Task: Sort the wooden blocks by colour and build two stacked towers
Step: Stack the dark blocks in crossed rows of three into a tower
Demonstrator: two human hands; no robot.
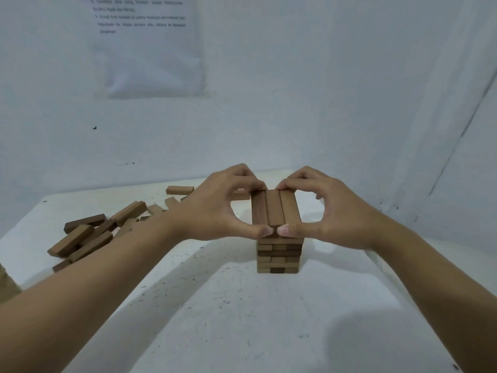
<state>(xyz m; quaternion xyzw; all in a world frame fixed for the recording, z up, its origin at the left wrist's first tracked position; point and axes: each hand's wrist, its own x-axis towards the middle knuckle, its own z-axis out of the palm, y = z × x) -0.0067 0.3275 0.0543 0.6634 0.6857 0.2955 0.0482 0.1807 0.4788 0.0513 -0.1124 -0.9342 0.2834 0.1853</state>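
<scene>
a tower [278,254] of wooden blocks stands in the middle of the white table [242,319]. the left hand [215,208] and the right hand [333,211] pinch its top layer [274,208] of three dark blocks — thumbs at the near end, fingers at the far end. loose blocks [88,235] lie in a pile on the left, well apart from the tower.

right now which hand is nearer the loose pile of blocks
Left. The left hand pinches the tower's top layer on the side toward the loose pile; the right hand pinches the same layer on the side away from it.
</scene>
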